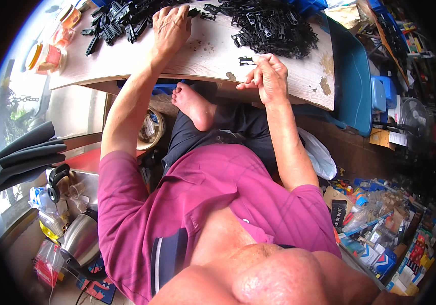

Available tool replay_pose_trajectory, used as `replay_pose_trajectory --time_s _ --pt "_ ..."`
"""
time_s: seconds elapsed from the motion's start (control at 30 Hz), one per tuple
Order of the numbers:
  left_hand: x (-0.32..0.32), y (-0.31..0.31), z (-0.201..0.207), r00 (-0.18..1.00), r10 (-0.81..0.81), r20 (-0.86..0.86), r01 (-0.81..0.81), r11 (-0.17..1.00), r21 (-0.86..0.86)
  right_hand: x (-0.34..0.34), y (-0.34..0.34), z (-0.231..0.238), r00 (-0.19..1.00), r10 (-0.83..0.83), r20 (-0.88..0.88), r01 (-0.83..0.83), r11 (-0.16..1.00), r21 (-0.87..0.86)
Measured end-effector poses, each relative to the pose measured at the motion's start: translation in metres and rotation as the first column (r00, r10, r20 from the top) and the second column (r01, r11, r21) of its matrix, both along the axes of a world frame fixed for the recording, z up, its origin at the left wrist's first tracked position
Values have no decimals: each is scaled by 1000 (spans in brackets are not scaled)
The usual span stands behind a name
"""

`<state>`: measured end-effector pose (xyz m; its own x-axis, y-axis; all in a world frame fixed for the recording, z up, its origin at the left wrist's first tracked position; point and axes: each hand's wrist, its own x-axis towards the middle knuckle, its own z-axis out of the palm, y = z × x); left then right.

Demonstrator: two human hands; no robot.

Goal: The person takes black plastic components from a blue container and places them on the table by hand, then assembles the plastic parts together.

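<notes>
a: what is the right hand (271, 76) doing?
b: its thumb and forefinger pinch one small black plastic frame piece (247, 61), which sticks out to the left of the fingertips, over the table (192, 62). the other fingers are loosely bent.
a: and the left hand (171, 30)?
b: farther forward, back up, fingers bent down at the edge of a heap of ribbed black plastic pieces (110, 30). i can't tell whether it grips one; the fingertips are hard to make out among all that black.
a: where does that heap lie?
b: mostly to the left of the left hand. a second heap, of openwork black plastic pieces (279, 33), lies just beyond the right hand.
a: further out?
b: left of the left hand, near the table's end, stands a clear jar with an orange lid (47, 57). below and between the hands is a bare foot (195, 107). right of the right hand, past the table's edge, is a deep teal plastic bin (356, 76), and beyond that a fan (415, 116).
</notes>
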<state>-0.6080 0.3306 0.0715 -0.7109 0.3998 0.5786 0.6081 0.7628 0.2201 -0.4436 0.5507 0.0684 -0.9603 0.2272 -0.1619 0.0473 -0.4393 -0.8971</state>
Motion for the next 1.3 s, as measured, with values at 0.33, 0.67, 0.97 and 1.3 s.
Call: replay_pose_trajectory --time_s 0.33,0.67,0.97,1.3 --pt "30 -6 -34 990 91 -104 -88 996 33 -1 2 -3 999 -1 -48 1 1000 -15" --pt "119 51 -25 652 -655 382 -265 275 924 -5 1 7 985 -72 -156 67 997 -41" --pt "122 55 -23 535 -704 467 -159 459 874 -11 -1 -2 987 -10 -162 26 995 92" --pt "114 57 -36 644 -595 481 -34 606 795 -13 -10 -4 989 -30 -145 49 990 130"
